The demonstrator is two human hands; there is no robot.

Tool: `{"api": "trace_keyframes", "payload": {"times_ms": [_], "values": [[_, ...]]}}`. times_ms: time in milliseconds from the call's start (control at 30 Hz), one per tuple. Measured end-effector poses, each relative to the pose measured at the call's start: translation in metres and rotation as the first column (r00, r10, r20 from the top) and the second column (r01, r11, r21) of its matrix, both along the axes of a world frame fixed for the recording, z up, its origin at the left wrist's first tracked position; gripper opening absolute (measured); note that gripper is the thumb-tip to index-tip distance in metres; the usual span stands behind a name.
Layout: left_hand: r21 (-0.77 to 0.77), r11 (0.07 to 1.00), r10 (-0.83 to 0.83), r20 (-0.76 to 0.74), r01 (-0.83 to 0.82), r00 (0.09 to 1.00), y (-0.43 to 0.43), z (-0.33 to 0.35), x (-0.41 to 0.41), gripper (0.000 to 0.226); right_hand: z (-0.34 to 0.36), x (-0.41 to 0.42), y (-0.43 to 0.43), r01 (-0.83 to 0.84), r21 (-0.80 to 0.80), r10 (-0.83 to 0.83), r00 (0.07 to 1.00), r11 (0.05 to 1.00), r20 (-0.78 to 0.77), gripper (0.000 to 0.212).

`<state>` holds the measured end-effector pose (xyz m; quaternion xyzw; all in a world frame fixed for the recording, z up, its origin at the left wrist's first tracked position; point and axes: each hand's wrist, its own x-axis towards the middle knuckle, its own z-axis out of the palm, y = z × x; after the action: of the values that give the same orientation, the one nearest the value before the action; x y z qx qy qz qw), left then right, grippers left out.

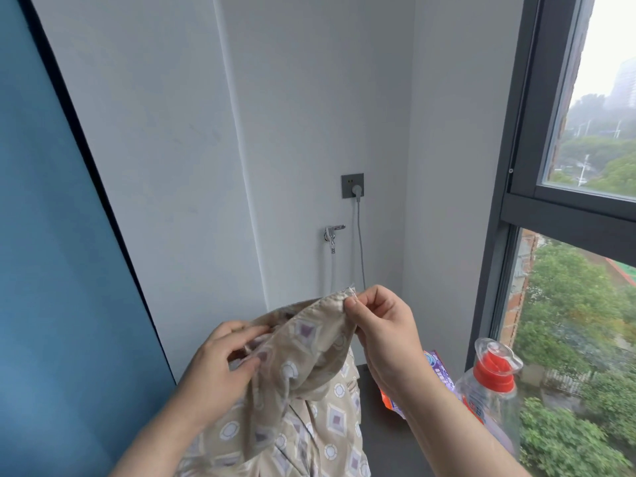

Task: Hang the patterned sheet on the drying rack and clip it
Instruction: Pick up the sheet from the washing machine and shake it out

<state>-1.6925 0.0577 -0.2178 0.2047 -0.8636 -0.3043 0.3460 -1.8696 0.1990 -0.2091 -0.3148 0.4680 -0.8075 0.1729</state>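
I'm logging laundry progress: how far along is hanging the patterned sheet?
Early. Done: the patterned sheet is picked up. In hand: the right hand pinches a hem corner while the left hand grips bunched fabric, most of it hanging gathered. Left: draping it over the rack and clipping it; neither rack nor clips show here.

A home laundry balcony high above trees: a wall tap (333, 235) with hose, a plugged socket (352, 185), a detergent bottle (488, 383) and a tall window (523, 201).
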Motion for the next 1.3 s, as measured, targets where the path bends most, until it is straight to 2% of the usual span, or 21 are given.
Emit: {"api": "trace_keyframes", "payload": {"times_ms": [67, 133, 267, 367, 400, 467, 567, 600, 700, 733, 800, 933, 1000, 1067, 1133, 1200, 1300], "values": [[0.056, 0.998, -0.007, -0.006, 0.008, 1.0, 0.003, -0.004, 0.001, 0.079, -0.001, -0.003, 0.002, -0.017, 0.005, 0.017, 1.0, 1.0, 0.012, 0.022], [0.127, 0.992, -0.021, -0.04, 0.025, 0.999, 0.005, -0.004, 0.001, 0.079, -0.001, -0.006, 0.003, -0.011, 0.011, 0.011, 1.0, 1.0, 0.021, 0.029], [0.27, 0.959, -0.014, -0.241, 0.081, 0.97, 0.006, 0.007, 0.0, 0.073, 0.002, -0.008, 0.002, 0.036, 0.015, -0.037, 0.995, 0.999, 0.089, 0.045], [0.196, 0.966, -0.101, -0.311, 0.168, 0.945, 0.004, 0.027, -0.003, 0.062, 0.008, -0.01, -0.005, 0.056, -0.004, -0.055, 0.991, 0.998, 0.124, 0.045], [0.132, 0.978, -0.123, -0.269, 0.163, 0.955, 0.002, 0.033, -0.006, 0.059, 0.012, -0.012, -0.009, 0.071, -0.008, -0.069, 0.989, 0.997, 0.131, 0.045], [0.019, 0.994, -0.109, -0.111, 0.112, 0.988, -0.008, 0.037, -0.01, 0.069, 0.019, -0.02, -0.015, 0.097, -0.007, -0.095, 0.987, 0.995, 0.13, 0.043], [0.041, 0.999, -0.039, 0.071, 0.036, 0.997, -0.026, 0.021, -0.007, 0.07, 0.029, -0.029, -0.025, 0.156, 0.047, -0.158, 0.986, 0.987, 0.046, 0.038], [0.068, 0.998, 0.005, 0.117, -0.013, 0.993, -0.032, 0.012, -0.004, 0.061, 0.03, -0.03, -0.029, 0.171, 0.069, -0.172, 0.985, 0.983, 0.009, 0.037], [0.082, 0.985, 0.137, 0.143, -0.15, 0.98, -0.054, -0.008, 0.001, 0.015, 0.035, -0.027, -0.044, 0.216, 0.111, -0.211, 0.976, 0.97, -0.053, 0.036], [0.098, 0.983, 0.143, 0.142, -0.157, 0.979, -0.062, -0.009, 0.001, 0.011, 0.038, -0.025, -0.05, 0.229, 0.117, -0.224, 0.973, 0.966, -0.06, 0.036], [0.165, 0.98, 0.091, 0.101, -0.107, 0.991, -0.073, -0.005, 0.003, 0.019, 0.045, -0.022, -0.059, 0.265, 0.126, -0.257, 0.963, 0.956, -0.075, 0.036], [0.298, 0.954, 0.013, -0.14, 0.03, 0.99, -0.092, 0.03, 0.011, 0.015, 0.06, -0.021, -0.07, 0.346, 0.154, -0.325, 0.934, 0.925, -0.147, 0.035], [0.222, 0.975, 0.009, -0.173, 0.03, 0.985, -0.105, 0.047, 0.015, 0.015, 0.065, -0.021, -0.073, 0.375, 0.16, -0.351, 0.923, 0.913, -0.158, 0.036], [0.064, 0.998, -0.01, -0.097, 0.016, 0.995, -0.114, 0.058, 0.02, 0.029, 0.07, -0.021, -0.076, 0.4, 0.151, -0.378, 0.913, 0.904, -0.151, 0.036], [-0.015, 0.997, -0.07, -0.007, 0.07, 0.998, -0.121, 0.061, 0.022, 0.032, 0.08, -0.023, -0.076, 0.411, 0.114, -0.396, 0.909, 0.905, -0.131, 0.036], [-0.055, 0.987, -0.141, 0.113, 0.148, 0.984, -0.126, 0.053, 0.022, 0.026, 0.097, -0.025, -0.073, 0.412, 0.075, -0.403, 0.908, 0.908, -0.112, 0.035], [-0.109, 0.959, -0.221, 0.297, 0.263, 0.929, -0.132, 0.031, 0.02, 0.004, 0.131, -0.02, -0.065, 0.403, -0.007, -0.401, 0.91, 0.915, -0.102, 0.033]]}}
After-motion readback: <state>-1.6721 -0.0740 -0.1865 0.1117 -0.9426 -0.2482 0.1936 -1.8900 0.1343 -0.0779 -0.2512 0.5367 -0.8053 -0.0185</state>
